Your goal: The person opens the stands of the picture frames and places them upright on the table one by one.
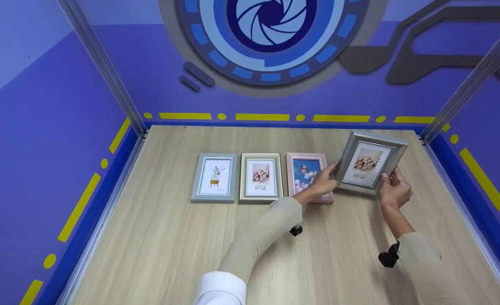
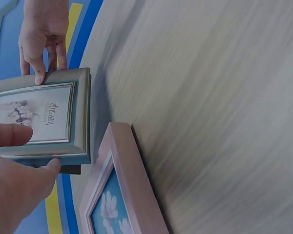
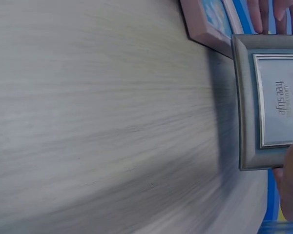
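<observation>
A silver-grey picture frame (image 1: 368, 163) with a flower print is held up off the table, tilted, at the right end of a row of frames. My left hand (image 1: 324, 181) grips its left edge, and my right hand (image 1: 395, 190) pinches the lower right side. The left wrist view shows the left thumb and a finger on either side of the frame's edge (image 2: 80, 117). Beside the left hand lies a pink frame (image 1: 290, 178) with a blue flower picture, partly hidden by that hand and wrist.
A cream-coloured frame (image 1: 260, 201) and a light blue frame (image 1: 195, 178) lie flat to the left of the pink one. They all rest on a wood-grain table (image 1: 165, 237). Purple panels (image 1: 118, 67) with metal corner posts (image 1: 106, 67) enclose its back and sides.
</observation>
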`<state>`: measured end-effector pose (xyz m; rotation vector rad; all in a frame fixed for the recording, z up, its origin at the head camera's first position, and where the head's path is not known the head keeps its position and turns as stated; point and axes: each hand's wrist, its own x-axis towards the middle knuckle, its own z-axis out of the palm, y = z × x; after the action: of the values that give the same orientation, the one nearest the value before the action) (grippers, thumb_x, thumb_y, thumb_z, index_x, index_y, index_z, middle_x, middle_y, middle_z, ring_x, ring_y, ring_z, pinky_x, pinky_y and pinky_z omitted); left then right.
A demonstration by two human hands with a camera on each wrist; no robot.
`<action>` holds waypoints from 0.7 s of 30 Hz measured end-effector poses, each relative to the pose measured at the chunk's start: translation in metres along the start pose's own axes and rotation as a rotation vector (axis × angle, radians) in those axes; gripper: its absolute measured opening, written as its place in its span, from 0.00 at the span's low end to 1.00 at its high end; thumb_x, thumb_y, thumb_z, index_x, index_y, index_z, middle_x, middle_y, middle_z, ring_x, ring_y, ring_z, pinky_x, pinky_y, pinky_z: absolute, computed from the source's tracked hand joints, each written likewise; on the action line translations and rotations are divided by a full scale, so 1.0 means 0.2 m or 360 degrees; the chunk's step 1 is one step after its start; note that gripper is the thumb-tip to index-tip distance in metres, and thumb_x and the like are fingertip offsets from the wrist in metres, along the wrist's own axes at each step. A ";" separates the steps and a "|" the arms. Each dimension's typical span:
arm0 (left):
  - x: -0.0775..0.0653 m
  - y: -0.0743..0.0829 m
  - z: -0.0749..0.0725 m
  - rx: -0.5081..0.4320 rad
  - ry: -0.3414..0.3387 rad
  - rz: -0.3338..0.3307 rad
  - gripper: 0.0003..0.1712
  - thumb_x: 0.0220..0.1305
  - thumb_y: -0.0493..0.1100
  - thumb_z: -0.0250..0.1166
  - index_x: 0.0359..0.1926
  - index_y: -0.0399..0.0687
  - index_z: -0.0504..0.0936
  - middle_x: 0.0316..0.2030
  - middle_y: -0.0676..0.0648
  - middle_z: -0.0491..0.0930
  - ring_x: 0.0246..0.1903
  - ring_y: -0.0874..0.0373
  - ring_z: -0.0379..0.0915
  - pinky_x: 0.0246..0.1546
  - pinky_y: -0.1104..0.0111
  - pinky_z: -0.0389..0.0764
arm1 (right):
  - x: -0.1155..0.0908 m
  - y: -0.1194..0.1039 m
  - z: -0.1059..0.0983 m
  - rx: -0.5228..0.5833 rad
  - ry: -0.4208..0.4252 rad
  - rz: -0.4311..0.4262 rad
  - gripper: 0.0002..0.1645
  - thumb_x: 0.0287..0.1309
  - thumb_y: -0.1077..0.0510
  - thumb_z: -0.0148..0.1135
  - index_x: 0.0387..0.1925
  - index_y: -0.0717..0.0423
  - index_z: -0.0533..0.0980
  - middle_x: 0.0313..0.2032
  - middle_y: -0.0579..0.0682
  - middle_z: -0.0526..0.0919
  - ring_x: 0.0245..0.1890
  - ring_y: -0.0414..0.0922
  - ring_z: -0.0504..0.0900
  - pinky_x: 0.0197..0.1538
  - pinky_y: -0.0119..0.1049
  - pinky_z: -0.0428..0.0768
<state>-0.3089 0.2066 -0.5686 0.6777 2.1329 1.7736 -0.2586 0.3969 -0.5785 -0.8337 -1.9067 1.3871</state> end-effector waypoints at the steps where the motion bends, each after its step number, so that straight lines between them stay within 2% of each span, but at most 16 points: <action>1: 0.00 0.00 0.01 0.0028 -0.0011 -0.0021 0.43 0.56 0.23 0.54 0.72 0.46 0.55 0.67 0.43 0.64 0.65 0.54 0.62 0.65 0.62 0.63 | 0.00 0.01 0.00 -0.0015 0.0026 -0.0028 0.26 0.58 0.62 0.63 0.58 0.44 0.76 0.54 0.54 0.80 0.53 0.44 0.80 0.54 0.31 0.77; 4: 0.00 -0.01 0.04 0.0137 -0.0012 -0.0074 0.46 0.54 0.27 0.58 0.73 0.48 0.53 0.69 0.45 0.60 0.66 0.58 0.58 0.65 0.68 0.62 | 0.00 0.04 -0.02 -0.0040 0.0094 -0.0080 0.25 0.57 0.61 0.64 0.56 0.43 0.77 0.51 0.54 0.81 0.49 0.42 0.82 0.55 0.31 0.76; 8: -0.01 -0.01 0.06 0.0251 -0.0014 -0.0128 0.46 0.54 0.28 0.60 0.73 0.48 0.53 0.70 0.47 0.57 0.68 0.60 0.55 0.64 0.75 0.60 | 0.00 0.08 -0.03 -0.0046 0.0171 -0.0114 0.24 0.55 0.60 0.66 0.55 0.43 0.78 0.48 0.56 0.83 0.43 0.37 0.84 0.54 0.29 0.75; 11: -0.01 -0.01 0.07 0.0254 -0.0031 -0.0154 0.46 0.55 0.27 0.59 0.73 0.49 0.53 0.71 0.47 0.57 0.68 0.59 0.54 0.65 0.75 0.58 | -0.01 0.10 -0.04 -0.0015 0.0192 -0.0111 0.24 0.55 0.62 0.66 0.55 0.44 0.78 0.48 0.56 0.82 0.43 0.36 0.84 0.52 0.27 0.76; 15: -0.01 -0.02 0.07 0.0215 -0.0042 -0.0190 0.46 0.56 0.28 0.59 0.73 0.52 0.53 0.71 0.48 0.57 0.68 0.59 0.54 0.65 0.73 0.59 | -0.02 0.12 -0.03 -0.0008 0.0167 -0.0116 0.25 0.56 0.62 0.64 0.56 0.45 0.77 0.50 0.56 0.81 0.47 0.40 0.83 0.50 0.26 0.77; 21: -0.01 -0.02 0.08 0.0269 -0.0092 -0.0166 0.47 0.57 0.31 0.60 0.74 0.51 0.48 0.71 0.48 0.55 0.69 0.60 0.53 0.67 0.71 0.57 | -0.01 0.12 -0.04 -0.0052 0.0141 -0.0129 0.25 0.57 0.62 0.63 0.57 0.46 0.76 0.50 0.56 0.82 0.47 0.45 0.83 0.50 0.28 0.76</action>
<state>-0.2993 0.2179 -0.5761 0.6374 2.2532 1.5150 -0.2481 0.4046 -0.6003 -0.8108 -1.8788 1.2534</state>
